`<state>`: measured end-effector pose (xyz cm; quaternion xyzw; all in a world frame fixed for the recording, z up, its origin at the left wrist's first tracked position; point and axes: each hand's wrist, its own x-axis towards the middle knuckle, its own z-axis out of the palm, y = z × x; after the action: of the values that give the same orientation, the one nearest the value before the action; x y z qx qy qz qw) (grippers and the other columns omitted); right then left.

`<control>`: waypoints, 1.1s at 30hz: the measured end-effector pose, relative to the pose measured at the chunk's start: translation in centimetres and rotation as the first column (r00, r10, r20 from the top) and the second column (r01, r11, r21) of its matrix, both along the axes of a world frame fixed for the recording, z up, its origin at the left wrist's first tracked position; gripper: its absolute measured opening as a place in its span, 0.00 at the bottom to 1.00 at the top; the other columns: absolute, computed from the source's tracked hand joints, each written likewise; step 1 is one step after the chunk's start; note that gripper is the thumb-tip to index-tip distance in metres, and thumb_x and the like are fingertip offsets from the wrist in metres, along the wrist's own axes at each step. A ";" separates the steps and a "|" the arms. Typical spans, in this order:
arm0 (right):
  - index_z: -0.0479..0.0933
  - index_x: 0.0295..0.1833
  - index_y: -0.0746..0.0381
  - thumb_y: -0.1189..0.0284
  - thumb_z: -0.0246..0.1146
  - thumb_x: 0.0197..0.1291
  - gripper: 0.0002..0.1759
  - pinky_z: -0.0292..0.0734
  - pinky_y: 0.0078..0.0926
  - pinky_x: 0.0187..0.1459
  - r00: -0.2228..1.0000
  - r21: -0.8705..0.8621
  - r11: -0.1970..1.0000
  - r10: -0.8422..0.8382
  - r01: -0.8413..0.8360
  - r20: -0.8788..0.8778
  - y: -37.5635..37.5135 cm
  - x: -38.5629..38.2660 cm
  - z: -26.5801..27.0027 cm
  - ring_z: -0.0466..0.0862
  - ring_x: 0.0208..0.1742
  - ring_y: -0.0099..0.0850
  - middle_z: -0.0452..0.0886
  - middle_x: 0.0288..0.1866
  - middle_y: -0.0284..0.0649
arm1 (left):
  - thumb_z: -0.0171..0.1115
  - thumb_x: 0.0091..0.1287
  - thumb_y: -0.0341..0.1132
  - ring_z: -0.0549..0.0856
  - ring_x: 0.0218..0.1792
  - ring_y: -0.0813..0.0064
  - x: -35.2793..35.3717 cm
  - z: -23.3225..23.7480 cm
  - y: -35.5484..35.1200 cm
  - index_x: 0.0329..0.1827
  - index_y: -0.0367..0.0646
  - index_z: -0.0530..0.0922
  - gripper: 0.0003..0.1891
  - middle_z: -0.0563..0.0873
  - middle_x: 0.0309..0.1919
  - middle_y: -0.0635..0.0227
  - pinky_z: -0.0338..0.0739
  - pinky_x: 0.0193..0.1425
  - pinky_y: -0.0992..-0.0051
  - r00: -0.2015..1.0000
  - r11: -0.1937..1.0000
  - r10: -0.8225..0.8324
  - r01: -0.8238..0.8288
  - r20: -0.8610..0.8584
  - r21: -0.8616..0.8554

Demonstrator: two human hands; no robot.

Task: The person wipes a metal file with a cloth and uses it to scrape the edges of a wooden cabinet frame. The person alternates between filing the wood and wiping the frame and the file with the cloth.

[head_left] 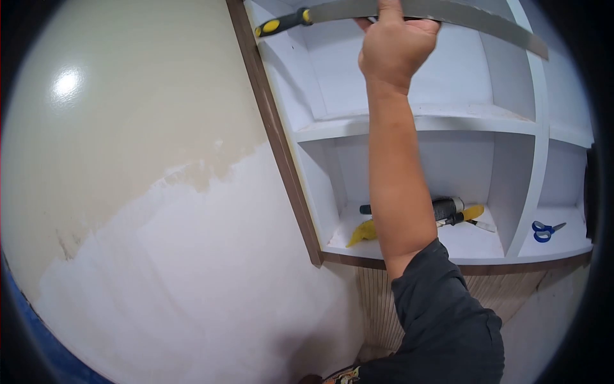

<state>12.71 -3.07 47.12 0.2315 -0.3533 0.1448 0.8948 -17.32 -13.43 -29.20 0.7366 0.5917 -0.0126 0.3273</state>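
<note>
My right hand is raised at the top of the view, in front of the upper shelf compartment. It is closed around the grey metal strip of a long flat-bladed tool. The tool lies roughly level, its black-and-yellow handle pointing left and its far end to the right. Whether the tool's edge has teeth I cannot make out. My forearm crosses the white shelf unit and hides part of the lower compartment. My left hand is out of view.
In the lower compartment lie a yellow item, a dark cylinder and a yellow-and-black handled tool. Blue scissors rest at right. A brown wooden trim separates the shelves from a beige wall with a whitish lower area.
</note>
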 end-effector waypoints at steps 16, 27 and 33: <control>0.68 0.54 0.68 0.79 0.61 0.73 0.11 0.86 0.27 0.40 0.977 0.062 0.975 -0.211 0.211 -0.021 2.3 -1.8 5.8 0.87 0.41 0.31 0.84 0.43 0.44 | 0.57 0.74 0.51 0.85 0.58 0.51 0.2 0.2 2.6 0.57 0.42 0.85 0.23 0.88 0.56 0.51 0.78 0.65 0.57 1.000 1.000 0.002 -0.002 -0.007 0.004; 0.75 0.45 0.69 0.78 0.62 0.72 0.04 0.82 0.26 0.40 0.967 0.047 0.966 -0.256 0.256 -0.009 2.1 -1.7 8.7 0.86 0.35 0.29 0.87 0.37 0.43 | 0.57 0.73 0.51 0.86 0.58 0.51 0.2 0.2 3.6 0.57 0.42 0.86 0.23 0.88 0.55 0.51 0.78 0.64 0.56 1.000 1.000 0.002 -0.002 -0.010 0.007; 0.73 0.48 0.70 0.80 0.62 0.70 0.06 0.82 0.27 0.44 0.963 0.121 0.956 -0.257 0.266 -0.086 1.2 -3.1 9.9 0.86 0.37 0.29 0.84 0.40 0.42 | 0.58 0.73 0.51 0.86 0.58 0.51 0.1 0.0 3.8 0.56 0.42 0.86 0.23 0.88 0.55 0.51 0.78 0.64 0.56 1.000 1.000 0.008 -0.008 -0.004 0.008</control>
<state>9.59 -1.84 57.00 0.2461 -0.3582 -0.0067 0.9006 -17.27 -9.60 -29.19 0.7357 0.5951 -0.0105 0.3233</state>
